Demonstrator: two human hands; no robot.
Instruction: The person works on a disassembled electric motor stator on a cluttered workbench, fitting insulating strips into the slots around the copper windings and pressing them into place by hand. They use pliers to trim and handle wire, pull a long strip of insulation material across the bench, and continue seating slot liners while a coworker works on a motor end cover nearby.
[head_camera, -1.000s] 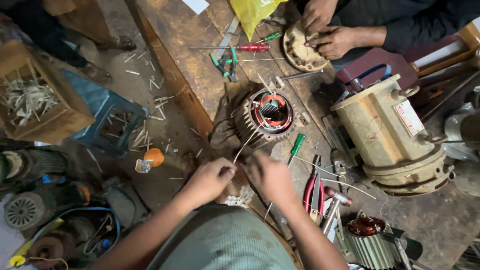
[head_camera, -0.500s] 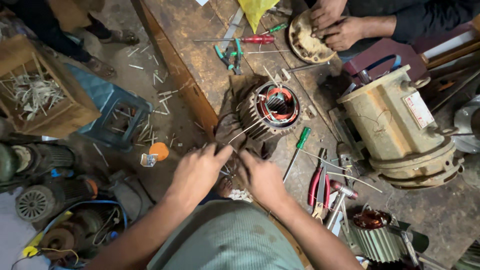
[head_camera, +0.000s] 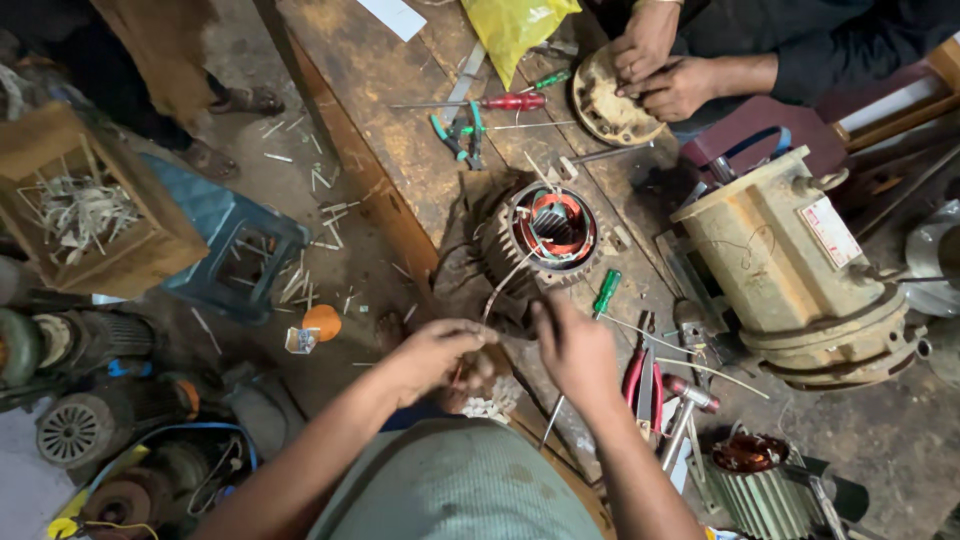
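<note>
1. Cluttered workshop, seen from above: a worn wooden workbench (head_camera: 380, 90) strewn with tools, and beside it a dirty floor with a blue plastic stool (head_camera: 225, 235) and a wooden crate (head_camera: 90, 200) of pale scraps.
2. Middle of the bench is a small motor stator (head_camera: 540, 235) lying with its open end up, orange-red windings showing inside the ribbed grey housing.
3. Left hand (head_camera: 435, 355) sits just in front of the stator, fingers curled together and pinched on a thin wire lead (head_camera: 505, 280) that runs up into the windings.
4. Right hand (head_camera: 575, 350) is right beside it, fingers bunched toward the same wire; can't tell if it's actually gripping anything.
5. Green-handled screwdriver (head_camera: 606, 291) lies just past the right hand, red-handled pliers (head_camera: 640, 375) and a hammer (head_camera: 685, 410) off to the right.
6. Big cream-coloured motor (head_camera: 790, 270) fills the right side of the bench.
7. Across the bench another person's hands (head_camera: 660, 65) rest on a round end cover (head_camera: 605, 100), with a red-handled screwdriver (head_camera: 510, 102) and a yellow bag (head_camera: 510, 30) nearby.
</note>
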